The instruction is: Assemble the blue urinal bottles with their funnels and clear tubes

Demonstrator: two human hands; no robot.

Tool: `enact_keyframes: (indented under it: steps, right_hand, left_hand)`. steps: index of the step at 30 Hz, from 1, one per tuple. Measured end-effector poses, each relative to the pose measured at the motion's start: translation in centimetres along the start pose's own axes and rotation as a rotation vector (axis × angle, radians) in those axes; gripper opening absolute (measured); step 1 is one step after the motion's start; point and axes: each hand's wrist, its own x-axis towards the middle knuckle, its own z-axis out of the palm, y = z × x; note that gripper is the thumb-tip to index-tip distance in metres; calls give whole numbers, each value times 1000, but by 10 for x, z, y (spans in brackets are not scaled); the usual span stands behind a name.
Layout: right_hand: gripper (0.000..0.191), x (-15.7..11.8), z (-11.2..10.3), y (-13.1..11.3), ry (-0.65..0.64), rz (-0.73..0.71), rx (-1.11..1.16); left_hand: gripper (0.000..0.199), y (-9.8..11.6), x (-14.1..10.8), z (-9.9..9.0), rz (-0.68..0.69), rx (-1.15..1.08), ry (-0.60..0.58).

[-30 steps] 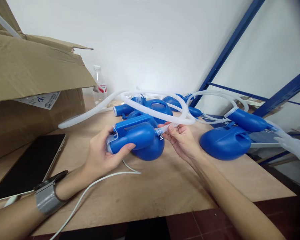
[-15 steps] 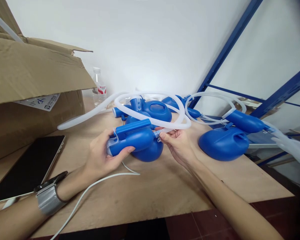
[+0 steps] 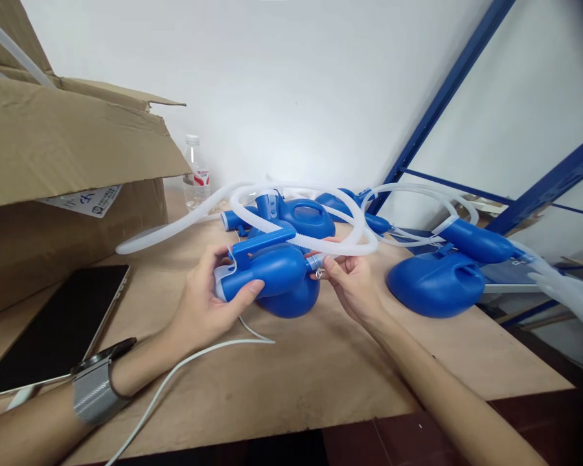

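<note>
Head view shows our left hand (image 3: 206, 292) grasping a blue container (image 3: 276, 266) over the table (image 3: 320, 369), our right hand (image 3: 354, 286) pinching the white hose (image 3: 337, 246) by its nozzle (image 3: 311, 264). We seem busy with their connection; the next move calls for steadying the container.

Soft light is brightening the white wall (image 3: 291, 84) and leaving highlights on the blue bottles (image 3: 272, 268), while shadow is darkening the floor (image 3: 393, 437). Wide-lens distortion is stretching the edges, and the upper right corner is showing black.
</note>
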Motion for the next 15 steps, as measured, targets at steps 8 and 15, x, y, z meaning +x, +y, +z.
enact_keyframes:
  steps: [8, 15]
  right_hand:
    - [40, 19, -25, -8, 197, -3, 99]
    - [40, 27, -35, 12, 294, 107, 220]
  left_hand:
    - [84, -1, -5, 5, 19, -285, -189]
    - [70, -19, 6, 5, -257, -93, -260]
